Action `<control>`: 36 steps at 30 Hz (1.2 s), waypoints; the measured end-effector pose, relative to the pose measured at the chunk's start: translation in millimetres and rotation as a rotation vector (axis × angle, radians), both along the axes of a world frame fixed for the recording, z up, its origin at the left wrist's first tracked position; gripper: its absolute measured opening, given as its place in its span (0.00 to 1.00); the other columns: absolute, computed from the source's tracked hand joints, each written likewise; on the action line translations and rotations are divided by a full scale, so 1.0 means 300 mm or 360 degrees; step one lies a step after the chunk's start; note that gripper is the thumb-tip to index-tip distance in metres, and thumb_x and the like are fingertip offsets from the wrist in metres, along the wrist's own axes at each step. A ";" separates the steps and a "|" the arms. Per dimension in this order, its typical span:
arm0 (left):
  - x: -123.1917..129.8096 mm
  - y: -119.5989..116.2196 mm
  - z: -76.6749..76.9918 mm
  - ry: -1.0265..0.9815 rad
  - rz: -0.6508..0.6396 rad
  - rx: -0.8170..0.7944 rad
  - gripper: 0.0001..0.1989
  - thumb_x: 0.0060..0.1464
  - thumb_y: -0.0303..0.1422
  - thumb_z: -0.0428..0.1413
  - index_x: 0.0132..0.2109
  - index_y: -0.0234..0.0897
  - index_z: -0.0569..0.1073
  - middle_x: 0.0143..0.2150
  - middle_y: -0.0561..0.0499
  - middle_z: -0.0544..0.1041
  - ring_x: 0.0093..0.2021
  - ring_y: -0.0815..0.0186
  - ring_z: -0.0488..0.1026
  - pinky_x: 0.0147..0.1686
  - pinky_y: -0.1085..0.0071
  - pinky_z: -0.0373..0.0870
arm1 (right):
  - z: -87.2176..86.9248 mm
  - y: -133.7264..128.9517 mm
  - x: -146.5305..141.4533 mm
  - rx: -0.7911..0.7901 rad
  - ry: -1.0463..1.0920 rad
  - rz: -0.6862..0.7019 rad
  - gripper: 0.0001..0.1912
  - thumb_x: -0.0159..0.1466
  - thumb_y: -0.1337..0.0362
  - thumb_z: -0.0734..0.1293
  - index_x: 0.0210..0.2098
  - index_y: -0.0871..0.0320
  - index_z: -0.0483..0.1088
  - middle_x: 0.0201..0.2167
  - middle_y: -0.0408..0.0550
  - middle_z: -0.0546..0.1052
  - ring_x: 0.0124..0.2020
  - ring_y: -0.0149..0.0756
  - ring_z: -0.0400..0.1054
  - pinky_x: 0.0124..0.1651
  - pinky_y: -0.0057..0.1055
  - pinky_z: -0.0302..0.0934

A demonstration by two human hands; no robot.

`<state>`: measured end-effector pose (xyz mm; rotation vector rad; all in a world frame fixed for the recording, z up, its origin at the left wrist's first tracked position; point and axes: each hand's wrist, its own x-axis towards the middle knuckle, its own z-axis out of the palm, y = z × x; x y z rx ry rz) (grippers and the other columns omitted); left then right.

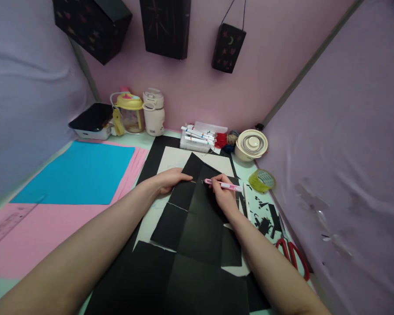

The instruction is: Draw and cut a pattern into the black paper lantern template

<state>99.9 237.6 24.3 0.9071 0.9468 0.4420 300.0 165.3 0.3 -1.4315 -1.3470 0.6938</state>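
Note:
My right hand (223,196) grips a slim pink-and-white craft knife (228,186), its tip at the upper part of the black paper (202,218). That sheet is creased into panels, with slits cut along some edges, and lies over a white sheet (146,234). My left hand (170,179) pinches the paper's upper left edge, thumb on top and the other fingers partly hidden beneath. A short light mark shows beside the thumb. Under the white sheet is more black paper (128,280).
At left lie blue paper (82,175), pink paper (72,236) and a clear ruler (11,223). Markers (198,135), a bottle (155,116) and a round container (251,145) stand behind. Tape (262,180), black scraps (264,225) and red-handled scissors (293,256) are at right. Black boxes (229,48) hang above.

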 end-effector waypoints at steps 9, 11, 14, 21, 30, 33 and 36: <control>0.000 0.003 -0.001 0.0001 0.0003 -0.0011 0.10 0.45 0.28 0.63 0.38 0.31 0.77 0.34 0.43 0.82 0.30 0.61 0.79 0.31 0.68 0.76 | 0.001 -0.001 -0.002 0.0048 -0.0084 0.0041 0.09 0.63 0.59 0.63 0.28 0.55 0.68 0.25 0.41 0.72 0.29 0.34 0.66 0.34 0.30 0.57; -0.002 0.006 -0.007 0.0002 -0.0007 -0.0010 0.10 0.45 0.29 0.63 0.38 0.31 0.77 0.34 0.43 0.82 0.30 0.61 0.79 0.32 0.68 0.76 | 0.001 -0.003 -0.001 0.0064 -0.0053 0.0033 0.10 0.63 0.59 0.63 0.28 0.55 0.68 0.26 0.41 0.72 0.30 0.35 0.66 0.35 0.30 0.58; -0.003 0.007 -0.007 0.0015 -0.0006 -0.0005 0.10 0.45 0.29 0.63 0.38 0.31 0.78 0.34 0.43 0.82 0.31 0.61 0.79 0.32 0.68 0.76 | 0.000 -0.004 -0.001 0.0052 -0.0031 0.0065 0.09 0.64 0.59 0.63 0.29 0.55 0.69 0.26 0.41 0.73 0.30 0.35 0.66 0.34 0.30 0.58; -0.001 0.005 -0.004 0.0011 0.0004 -0.0023 0.09 0.46 0.28 0.62 0.38 0.31 0.77 0.34 0.43 0.82 0.30 0.61 0.79 0.32 0.67 0.77 | -0.005 0.001 -0.002 0.0022 -0.0032 0.0091 0.09 0.63 0.58 0.64 0.30 0.55 0.69 0.26 0.41 0.73 0.28 0.34 0.65 0.33 0.29 0.58; -0.003 0.005 -0.008 0.0018 0.0021 -0.0010 0.12 0.44 0.29 0.64 0.38 0.32 0.77 0.34 0.43 0.82 0.30 0.59 0.79 0.31 0.67 0.76 | -0.002 0.002 -0.007 0.0045 -0.0141 0.0137 0.08 0.63 0.59 0.63 0.30 0.55 0.68 0.27 0.42 0.73 0.29 0.34 0.65 0.33 0.30 0.57; -0.004 0.006 -0.010 0.0007 0.0015 -0.0019 0.12 0.43 0.29 0.64 0.38 0.32 0.77 0.34 0.42 0.82 0.31 0.58 0.79 0.32 0.65 0.76 | -0.002 0.001 -0.007 0.0056 -0.0179 0.0151 0.08 0.63 0.60 0.63 0.29 0.55 0.68 0.26 0.42 0.73 0.28 0.34 0.65 0.32 0.30 0.56; -0.004 0.007 -0.010 -0.0001 0.0014 -0.0023 0.13 0.43 0.29 0.65 0.38 0.31 0.77 0.34 0.42 0.82 0.31 0.59 0.79 0.32 0.66 0.76 | -0.002 0.001 -0.004 0.0067 -0.0176 0.0135 0.08 0.63 0.60 0.63 0.30 0.55 0.68 0.26 0.42 0.73 0.28 0.34 0.65 0.32 0.30 0.56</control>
